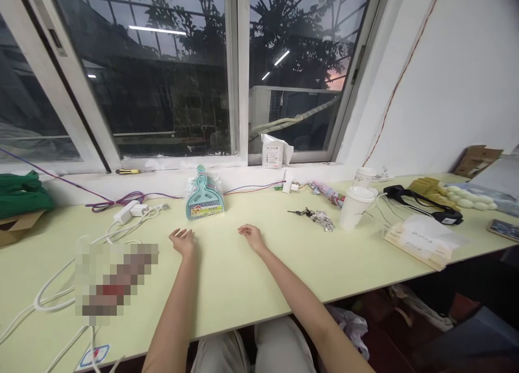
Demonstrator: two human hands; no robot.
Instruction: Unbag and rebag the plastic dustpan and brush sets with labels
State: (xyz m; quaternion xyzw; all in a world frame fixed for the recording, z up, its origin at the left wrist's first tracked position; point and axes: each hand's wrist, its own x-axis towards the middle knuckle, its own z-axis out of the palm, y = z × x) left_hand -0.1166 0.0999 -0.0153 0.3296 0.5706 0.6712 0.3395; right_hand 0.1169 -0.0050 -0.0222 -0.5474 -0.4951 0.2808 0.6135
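Note:
My left hand (182,241) rests on the pale yellow-green table with its fingers loosely apart and nothing in them. Just behind it stands a teal mini dustpan and brush set (205,197) in clear plastic wrap, with a label across its front. Neither hand touches the set. To the right, my right hand (252,238) lies on its side on the tabletop, fingers relaxed and slightly bent, also holding nothing. A bunch of keys (320,218) is farther right, beside a white paper cup (353,211).
White cables (52,302) and chargers (126,213) spread over the left side, around a pixelated patch. On the right are a tissue pack (421,238), a black strapped device (425,202) and a phone (505,228). A screwdriver (127,171) lies on the windowsill near a white packet (273,152).

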